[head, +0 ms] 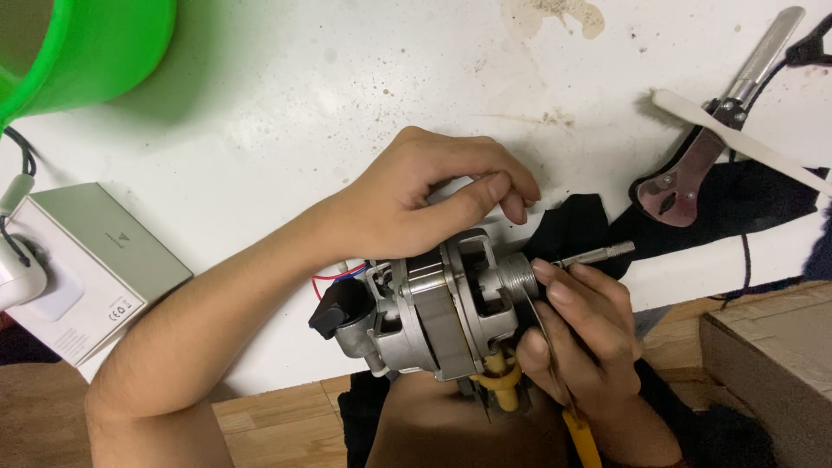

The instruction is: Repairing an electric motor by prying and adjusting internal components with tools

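Motor [433, 312] lying level, shaft [598, 254] rightward, between both hands.

One head camera, looking steeply down at close range.

We look from above onto the white table [286, 113], with its near edge crossing the lower frame and wood floor beneath it. Both hands meet at the centre around a motor [433, 312], close enough to fill the middle of our view. A green bucket [78, 48] is cut off at the top left corner and a box [95, 260] at the left edge. We have no second view to compare.
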